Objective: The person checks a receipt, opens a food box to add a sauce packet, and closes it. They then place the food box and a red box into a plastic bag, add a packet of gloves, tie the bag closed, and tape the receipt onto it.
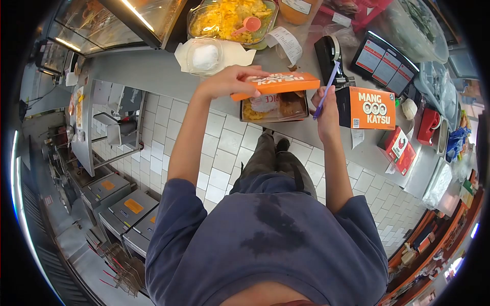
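My left hand [236, 81] grips the orange lid of a takeout box [286, 84] lettered KATSU, thumb at its front edge and fingers across its top. The lid is raised and tilted. Inside the open box [252, 113] lie yellow food, a packet lettered RICE and something brown. At the box's right side, my right hand [328, 112] is closed around a long, thin purple stick [334, 74] held upright at a slant; its exact kind cannot be made out. To the right stands a closed orange box [371, 108] lettered MANG KATSU.
Behind the open box are a tray of yellow food [217, 18] with a pink scoop [248, 25], a paper tray with a white mound [205, 56], and a receipt [287, 43]. A tablet [384, 66] and a red box [398, 150] stand on the right. The counter's edge runs before me.
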Motion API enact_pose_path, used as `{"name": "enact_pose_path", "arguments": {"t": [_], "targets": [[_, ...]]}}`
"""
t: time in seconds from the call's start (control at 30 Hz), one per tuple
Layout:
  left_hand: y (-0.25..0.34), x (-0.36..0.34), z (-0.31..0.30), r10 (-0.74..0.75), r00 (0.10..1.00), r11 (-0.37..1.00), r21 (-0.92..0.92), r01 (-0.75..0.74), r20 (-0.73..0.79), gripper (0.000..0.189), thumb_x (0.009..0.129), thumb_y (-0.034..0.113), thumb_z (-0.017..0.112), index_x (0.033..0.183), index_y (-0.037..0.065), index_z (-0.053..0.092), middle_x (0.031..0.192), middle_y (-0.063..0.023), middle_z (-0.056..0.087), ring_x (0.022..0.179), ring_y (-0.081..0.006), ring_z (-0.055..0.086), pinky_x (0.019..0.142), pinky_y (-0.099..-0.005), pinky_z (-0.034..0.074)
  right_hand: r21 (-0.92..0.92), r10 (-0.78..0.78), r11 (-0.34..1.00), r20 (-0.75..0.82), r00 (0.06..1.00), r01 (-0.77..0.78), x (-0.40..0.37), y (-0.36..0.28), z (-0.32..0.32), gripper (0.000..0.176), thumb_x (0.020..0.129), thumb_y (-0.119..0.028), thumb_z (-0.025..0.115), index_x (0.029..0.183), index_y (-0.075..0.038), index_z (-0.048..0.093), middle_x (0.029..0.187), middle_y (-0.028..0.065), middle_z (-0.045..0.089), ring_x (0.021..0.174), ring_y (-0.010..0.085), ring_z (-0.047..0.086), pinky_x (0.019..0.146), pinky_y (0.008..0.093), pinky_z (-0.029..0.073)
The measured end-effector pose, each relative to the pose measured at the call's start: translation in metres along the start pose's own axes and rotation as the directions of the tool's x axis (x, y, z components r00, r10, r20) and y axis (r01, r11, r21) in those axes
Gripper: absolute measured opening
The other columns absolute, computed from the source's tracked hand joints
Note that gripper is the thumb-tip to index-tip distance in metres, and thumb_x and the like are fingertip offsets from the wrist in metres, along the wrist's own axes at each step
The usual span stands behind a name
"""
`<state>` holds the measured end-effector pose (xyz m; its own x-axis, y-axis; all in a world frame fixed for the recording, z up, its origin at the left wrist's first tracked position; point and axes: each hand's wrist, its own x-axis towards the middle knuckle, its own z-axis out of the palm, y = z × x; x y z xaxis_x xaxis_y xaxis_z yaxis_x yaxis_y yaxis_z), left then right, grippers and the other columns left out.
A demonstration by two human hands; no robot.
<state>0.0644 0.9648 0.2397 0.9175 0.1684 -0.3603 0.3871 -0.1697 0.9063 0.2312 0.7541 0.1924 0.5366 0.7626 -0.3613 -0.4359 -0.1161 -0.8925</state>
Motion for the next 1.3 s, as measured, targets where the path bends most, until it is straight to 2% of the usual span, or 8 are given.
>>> {"name": "enact_pose_path", "arguments": {"t": [0.13, 0.2, 0.33, 0.57, 0.97, 1.07, 1.17, 1.3], "targets": [[-0.024, -0.024, 0.035, 0.092, 0.906, 0.996, 0.047, -0.079, -0.413, 0.066, 0.073, 0.025, 0.069, 0.128, 0.000, 0.042, 0.129, -0.0127, 0.043, 0.109, -0.0159, 0.047, 0.093, -0.0282, 0.035, -0.117, 0.076, 0.989, -0.086, 0.993, -0.086, -0.006, -0.009, 0.000, 0.024, 0.088, -0.038, 0.046, 0.082, -0.016, 0.038, 0.075, -0.0061, 0.042, 0.070, 0.0037, 0.037, 0.066, 0.0237, 0.033], [-0.030, -0.030, 0.062, -0.214, 0.773, 0.834, -0.524, -0.173, -0.597, 0.064, 0.081, 0.024, 0.063, 0.130, -0.006, 0.035, 0.126, -0.0156, 0.045, 0.111, -0.0159, 0.045, 0.093, -0.0287, 0.036, -0.078, 0.071, 0.994, -0.093, 0.993, -0.078, -0.008, -0.010, 0.002, 0.021, 0.084, -0.032, 0.051, 0.084, -0.015, 0.038, 0.084, -0.0028, 0.047, 0.082, 0.0060, 0.042, 0.068, 0.0252, 0.032], [-0.031, -0.041, 0.100, -0.295, 0.680, 0.711, -0.630, -0.313, -0.671, 0.061, 0.087, 0.023, 0.055, 0.130, -0.009, 0.029, 0.127, -0.0136, 0.044, 0.114, -0.0151, 0.043, 0.095, -0.0285, 0.034, 0.036, 0.002, 0.999, 0.011, 1.000, -0.003, -0.006, 0.000, -0.003, 0.022, 0.079, -0.019, 0.055, 0.088, -0.013, 0.037, 0.112, 0.0090, 0.053, 0.106, 0.0120, 0.047, 0.073, 0.0270, 0.032], [-0.012, -0.066, 0.102, -0.445, 0.692, 0.447, -0.810, -0.378, -0.569, 0.065, 0.088, 0.021, 0.051, 0.134, -0.009, 0.017, 0.125, -0.0148, 0.044, 0.114, -0.0179, 0.044, 0.097, -0.0300, 0.032, 0.067, 0.034, 0.997, -0.035, 0.999, -0.032, -0.009, -0.004, 0.003, 0.017, 0.081, -0.011, 0.052, 0.087, -0.013, 0.037, 0.118, 0.0151, 0.052, 0.087, 0.0031, 0.045, 0.065, 0.0186, 0.031], [-0.051, -0.045, 0.135, -0.217, 0.550, 0.919, -0.359, -0.164, -0.807, 0.053, 0.087, 0.014, 0.054, 0.129, -0.008, 0.033, 0.130, -0.0194, 0.041, 0.121, -0.0221, 0.040, 0.098, -0.0279, 0.032, 0.072, -0.171, 0.984, 0.097, 0.981, 0.164, -0.007, 0.012, -0.004, 0.023, 0.082, -0.005, 0.054, 0.085, -0.011, 0.032, 0.126, 0.0205, 0.046, 0.087, 0.0071, 0.051, 0.063, 0.0185, 0.035], [-0.051, -0.045, 0.137, -0.192, 0.568, 0.871, -0.406, -0.277, -0.800, 0.050, 0.086, 0.015, 0.055, 0.128, -0.007, 0.036, 0.135, -0.0204, 0.035, 0.126, -0.0243, 0.033, 0.099, -0.0296, 0.030, -0.517, -0.024, 0.845, 0.221, 0.975, 0.138, -0.019, -0.010, -0.007, 0.039, 0.076, -0.011, 0.067, 0.085, -0.005, 0.029, 0.128, 0.0086, 0.048, 0.118, 0.0182, 0.045, 0.092, 0.0331, 0.040], [-0.060, -0.051, 0.130, 0.039, 0.617, 0.978, -0.096, -0.184, -0.786, 0.056, 0.081, 0.018, 0.064, 0.128, -0.002, 0.040, 0.141, -0.0208, 0.023, 0.129, -0.0276, 0.028, 0.099, -0.0309, 0.031, -0.502, -0.210, 0.745, 0.450, 0.868, 0.440, -0.017, -0.001, -0.015, 0.046, 0.072, -0.006, 0.070, 0.082, -0.008, 0.025, 0.121, 0.0123, 0.053, 0.129, 0.0270, 0.029, 0.100, 0.0340, 0.031], [-0.048, -0.055, 0.120, 0.280, 0.743, 0.933, 0.354, -0.062, -0.608, 0.067, 0.066, 0.022, 0.075, 0.126, 0.015, 0.047, 0.144, -0.0198, 0.014, 0.130, -0.0348, 0.025, 0.097, -0.0355, 0.035, -0.426, -0.227, 0.794, 0.452, 0.863, 0.433, -0.008, 0.018, -0.025, 0.051, 0.068, -0.011, 0.075, 0.081, -0.009, 0.025, 0.117, 0.0117, 0.056, 0.130, 0.0302, 0.026, 0.101, 0.0383, 0.030]]}}
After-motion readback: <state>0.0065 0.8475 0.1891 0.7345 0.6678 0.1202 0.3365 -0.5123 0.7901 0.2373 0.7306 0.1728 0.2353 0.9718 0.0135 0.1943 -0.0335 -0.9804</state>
